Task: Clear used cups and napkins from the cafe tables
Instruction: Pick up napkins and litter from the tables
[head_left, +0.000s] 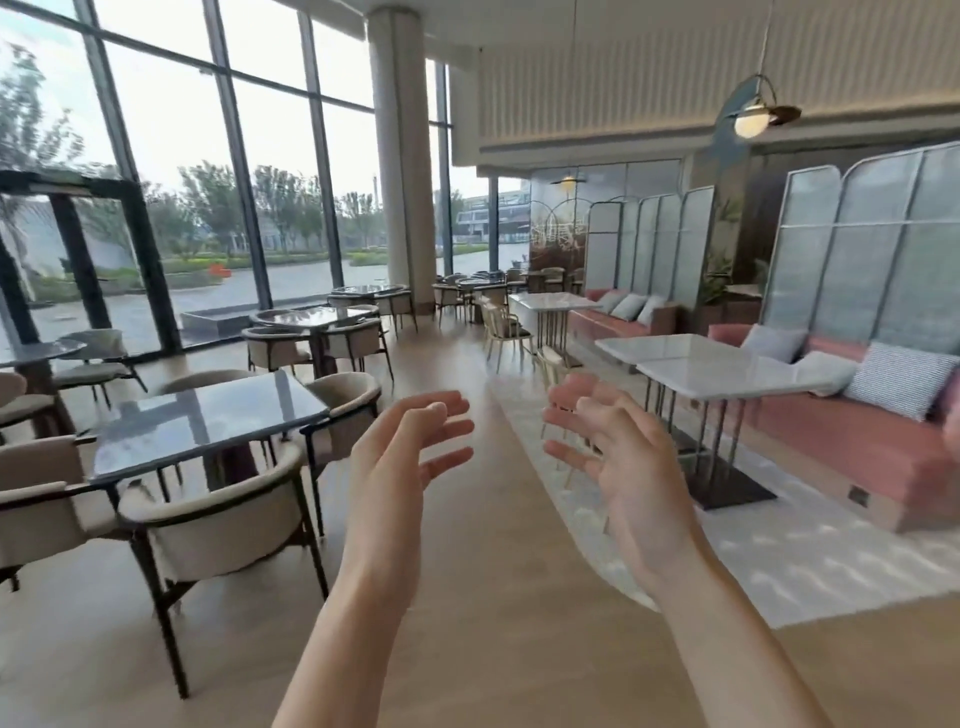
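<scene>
My left hand (400, 457) and right hand (618, 457) hang spread, holding nothing; I'm scouting. Next: check the dark table (208, 415) at ten o'clock.

glossy dark table (208, 415), matt wood floor (467, 597)

Both bare hands are raised in front of the camera over the wooden floor (493, 597), the left hand (400, 462) and the right hand (618, 457) facing each other palm to palm with a gap between them, fingers (441, 405) loosely spread and holding nothing. To the left stands a dark glass-topped counter (208, 415) ringed by beige padded chairs (223, 525). To the right, white marble counters (717, 364) stand on a pale rug (779, 561) beside a pink sofa (857, 441) with cushions.
</scene>
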